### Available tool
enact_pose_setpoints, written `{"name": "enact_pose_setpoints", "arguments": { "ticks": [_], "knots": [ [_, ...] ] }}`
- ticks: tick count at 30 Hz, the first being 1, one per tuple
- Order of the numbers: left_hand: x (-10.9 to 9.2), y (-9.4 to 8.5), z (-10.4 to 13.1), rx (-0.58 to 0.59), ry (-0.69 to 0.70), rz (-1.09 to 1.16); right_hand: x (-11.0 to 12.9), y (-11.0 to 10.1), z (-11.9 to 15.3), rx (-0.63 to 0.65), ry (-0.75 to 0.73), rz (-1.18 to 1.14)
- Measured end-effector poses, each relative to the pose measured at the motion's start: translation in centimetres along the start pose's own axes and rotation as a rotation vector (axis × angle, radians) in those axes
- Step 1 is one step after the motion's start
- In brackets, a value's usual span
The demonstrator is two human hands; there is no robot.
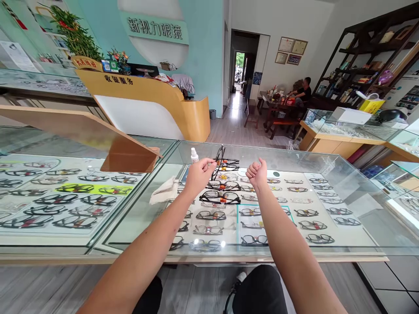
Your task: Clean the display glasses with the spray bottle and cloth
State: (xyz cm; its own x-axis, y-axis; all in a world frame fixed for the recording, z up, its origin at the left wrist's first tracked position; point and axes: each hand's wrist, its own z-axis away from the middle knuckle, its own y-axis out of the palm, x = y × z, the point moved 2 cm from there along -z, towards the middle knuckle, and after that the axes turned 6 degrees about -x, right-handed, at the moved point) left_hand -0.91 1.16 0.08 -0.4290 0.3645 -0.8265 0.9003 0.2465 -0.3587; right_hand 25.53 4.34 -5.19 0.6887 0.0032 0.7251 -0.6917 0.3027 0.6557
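My left hand [200, 173] pinches a pair of dark-framed glasses [218, 162], held upright on edge above the glass display counter [140, 218]. To the right, my right hand [257, 173] is curled closed with the thumb up, over the same counter; nothing shows in it. Between and below my hands lie black glasses [220, 197] with orange tags. A white spray bottle [194, 155] stands just behind my left hand. The beige cloth [165, 190] lies left of my left wrist.
A cardboard box [131, 152] sits on the left part of the counter. More glasses fill the cases. Behind are a yellow reception desk [193, 117] and a wall sign. A person [303, 92] sits at a dark table in the back right. A dark shelf [360, 65] stands at right.
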Motion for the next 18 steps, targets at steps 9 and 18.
{"name": "enact_pose_setpoints", "arguments": {
  "ticks": [9, 18],
  "knots": [
    [-1.4, 1.7, 0.5, 0.101, 0.120, -0.175, 0.1, -0.1, -0.5, 0.055, 0.094, -0.107],
    [-6.1, 4.8, -7.7, 0.181, 0.375, -0.526, 0.1, -0.1, -0.5, 0.090, 0.129, -0.199]
  ]
}}
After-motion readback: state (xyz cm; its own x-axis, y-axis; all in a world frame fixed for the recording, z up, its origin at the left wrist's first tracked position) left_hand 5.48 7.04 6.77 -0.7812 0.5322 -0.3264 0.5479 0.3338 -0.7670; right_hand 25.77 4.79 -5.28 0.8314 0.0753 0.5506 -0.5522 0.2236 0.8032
